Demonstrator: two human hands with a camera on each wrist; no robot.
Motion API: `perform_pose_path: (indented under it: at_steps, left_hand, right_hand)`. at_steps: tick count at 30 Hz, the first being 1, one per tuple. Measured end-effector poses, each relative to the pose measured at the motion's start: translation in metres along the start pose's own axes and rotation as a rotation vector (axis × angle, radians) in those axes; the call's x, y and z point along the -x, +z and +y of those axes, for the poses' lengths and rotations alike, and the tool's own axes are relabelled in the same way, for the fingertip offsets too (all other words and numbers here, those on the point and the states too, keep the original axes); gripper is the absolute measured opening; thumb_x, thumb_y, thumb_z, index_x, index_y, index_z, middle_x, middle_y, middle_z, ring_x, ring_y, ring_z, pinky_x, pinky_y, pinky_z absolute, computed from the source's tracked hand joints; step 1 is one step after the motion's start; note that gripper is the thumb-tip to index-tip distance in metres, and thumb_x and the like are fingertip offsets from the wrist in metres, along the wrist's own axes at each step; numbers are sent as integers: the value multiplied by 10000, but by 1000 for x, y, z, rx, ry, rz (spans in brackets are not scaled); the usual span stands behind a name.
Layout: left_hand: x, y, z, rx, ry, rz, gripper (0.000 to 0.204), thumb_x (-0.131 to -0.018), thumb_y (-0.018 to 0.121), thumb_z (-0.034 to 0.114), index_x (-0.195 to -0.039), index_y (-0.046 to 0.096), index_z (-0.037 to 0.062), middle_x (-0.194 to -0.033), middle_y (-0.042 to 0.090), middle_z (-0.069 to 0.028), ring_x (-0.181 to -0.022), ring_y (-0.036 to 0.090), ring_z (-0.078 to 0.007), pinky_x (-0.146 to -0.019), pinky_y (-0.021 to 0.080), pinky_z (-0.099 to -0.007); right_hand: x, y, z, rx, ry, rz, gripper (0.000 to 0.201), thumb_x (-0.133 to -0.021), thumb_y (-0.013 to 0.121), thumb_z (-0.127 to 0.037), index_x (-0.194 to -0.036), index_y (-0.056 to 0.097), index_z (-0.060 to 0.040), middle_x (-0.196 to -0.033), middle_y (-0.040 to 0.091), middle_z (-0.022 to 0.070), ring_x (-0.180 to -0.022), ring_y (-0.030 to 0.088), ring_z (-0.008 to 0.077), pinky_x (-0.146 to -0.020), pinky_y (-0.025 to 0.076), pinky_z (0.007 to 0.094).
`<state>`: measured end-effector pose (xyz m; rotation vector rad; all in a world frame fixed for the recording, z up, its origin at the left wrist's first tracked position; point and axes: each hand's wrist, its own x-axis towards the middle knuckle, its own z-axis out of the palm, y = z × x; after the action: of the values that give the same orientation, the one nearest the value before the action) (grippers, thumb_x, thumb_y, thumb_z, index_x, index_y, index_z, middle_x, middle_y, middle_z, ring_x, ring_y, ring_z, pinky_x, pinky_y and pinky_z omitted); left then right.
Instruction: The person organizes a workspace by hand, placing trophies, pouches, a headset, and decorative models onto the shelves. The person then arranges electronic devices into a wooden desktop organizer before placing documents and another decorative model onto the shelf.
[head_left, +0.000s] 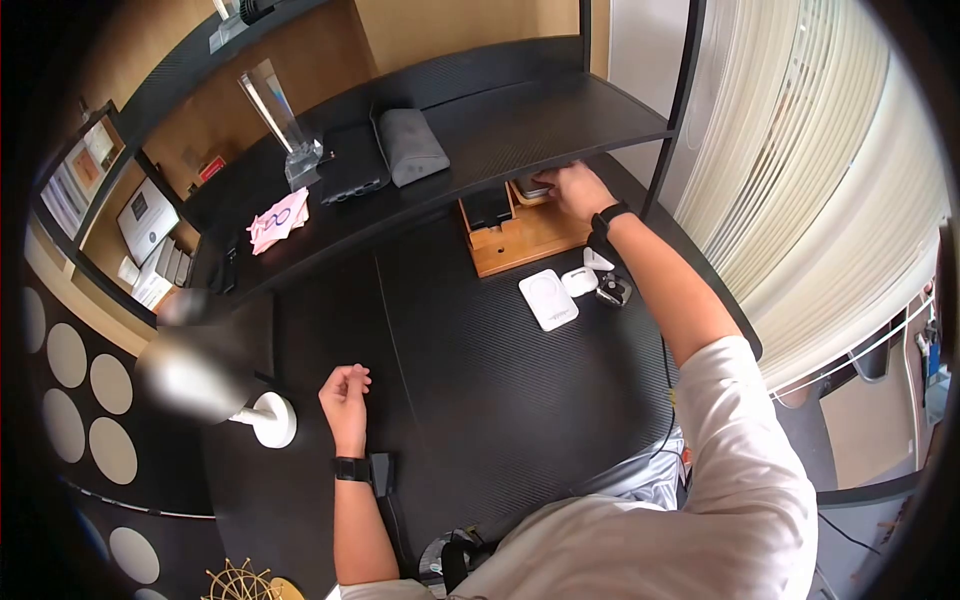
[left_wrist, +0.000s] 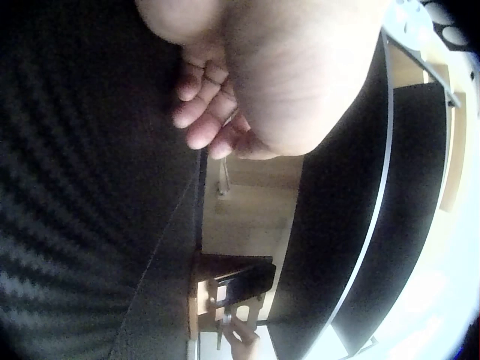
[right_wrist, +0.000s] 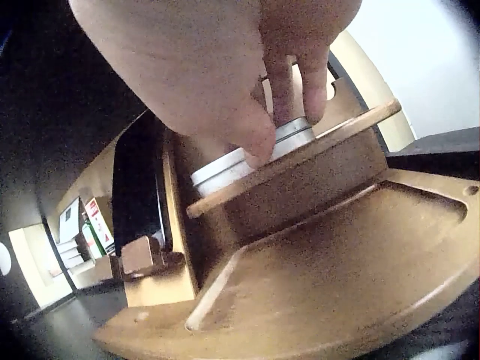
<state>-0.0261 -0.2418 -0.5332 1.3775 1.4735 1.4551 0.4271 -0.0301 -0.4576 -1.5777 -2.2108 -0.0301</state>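
Note:
In the right wrist view my right hand [right_wrist: 217, 75] pinches a flat silver round-edged object [right_wrist: 225, 171] between thumb and fingers, at the small raised shelf of a wooden stand [right_wrist: 337, 247]. A dark phone-like slab [right_wrist: 139, 187] leans upright in the stand beside it. The head view has the right hand [head_left: 582, 192] reaching under the black shelf to the stand [head_left: 530, 238]. My left hand [head_left: 346, 392] hovers or rests over the desk with loosely curled fingers, holding nothing; the left wrist view shows that hand [left_wrist: 262, 67] from the palm side.
A white flat pad [head_left: 549, 300], a white earbud case [head_left: 579, 281] and a small dark object [head_left: 614, 290] lie before the stand. A white lamp base [head_left: 273, 420] stands left. Overhead runs the black shelf [head_left: 540, 125], bearing a grey case [head_left: 411, 148] and pink paper [head_left: 278, 220].

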Motion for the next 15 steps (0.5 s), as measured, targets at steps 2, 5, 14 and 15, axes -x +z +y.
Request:
perform_pose_path:
  at_steps: [2, 5, 14, 15]
  left_hand:
    - [-1, -1, -3, -11, 19, -8, 212, -1017, 610, 127, -866, 670, -8, -777, 641, -7, -701, 551, -59, -649, 439, -223]
    - [-1, -2, -3, -9, 1, -9, 204, -1016, 609, 122, -873, 672, -9, -781, 644, -7, -702, 548, -60, -649, 437, -221]
    - [-1, -1, -3, 15, 13, -8, 191, -1011, 612, 114, -879, 677, -8, -782, 646, -6, -704, 547, -61, -649, 437, -222]
    - [-3, 0, -3, 13, 18, -11, 191, -1011, 612, 114, -879, 677, -8, -782, 646, -6, -704, 547, -61, -649, 437, -222]
  right_hand:
    - [3, 3, -5, 93, -22, 18, 439, -858, 665, -49, -1288, 692, -136, -1287, 675, 108, -1265, 533, 378, -1091, 427, 439]
    - [11, 2, -7, 74, -56, 25, 422, -882, 610, -61, -1299, 671, -57, -1390, 611, 138, -1295, 507, 360, -1117, 424, 409]
    - [33, 31, -8, 237, -124, 153, 677, -859, 635, -94, -1504, 439, -34, -1567, 406, 203, -1428, 394, 387, -1168, 363, 445]
    - [36, 28, -9, 236, -121, 158, 677, -859, 635, -94, -1504, 439, -34, -1567, 406, 203, -1428, 394, 387, -1168, 363, 445]
